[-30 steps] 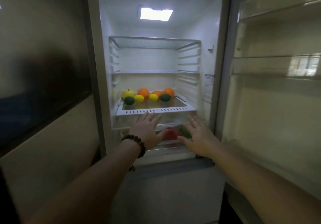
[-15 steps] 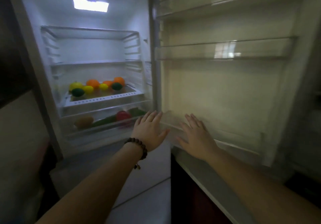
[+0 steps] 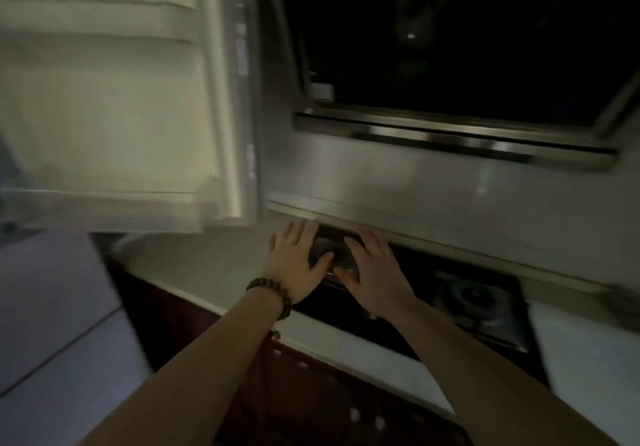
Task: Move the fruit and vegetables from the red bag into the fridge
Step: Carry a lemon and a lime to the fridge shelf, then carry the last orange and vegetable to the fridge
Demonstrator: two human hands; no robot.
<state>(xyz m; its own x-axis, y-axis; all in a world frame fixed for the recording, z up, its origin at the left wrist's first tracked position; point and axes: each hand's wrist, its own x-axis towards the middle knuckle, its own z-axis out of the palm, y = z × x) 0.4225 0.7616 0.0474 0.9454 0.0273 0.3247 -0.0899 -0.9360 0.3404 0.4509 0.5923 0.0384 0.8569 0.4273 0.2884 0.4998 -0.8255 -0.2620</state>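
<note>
My left hand, with a bead bracelet on the wrist, and my right hand reach out side by side, fingers spread and holding nothing. Both hover above the left burner of a black stove set into the counter. The open fridge door with its inner shelves fills the upper left. The fridge's inside, the fruit and vegetables and the red bag are out of view. The picture is blurred by motion.
A pale counter runs from under the fridge door to the right, with dark red cabinets below. A steel range hood hangs over the stove. Light floor shows at the lower left.
The view has swung right, from the fridge's inside with its fruit, past the open door, to the stove and hood. Both hands stay outstretched and empty.
</note>
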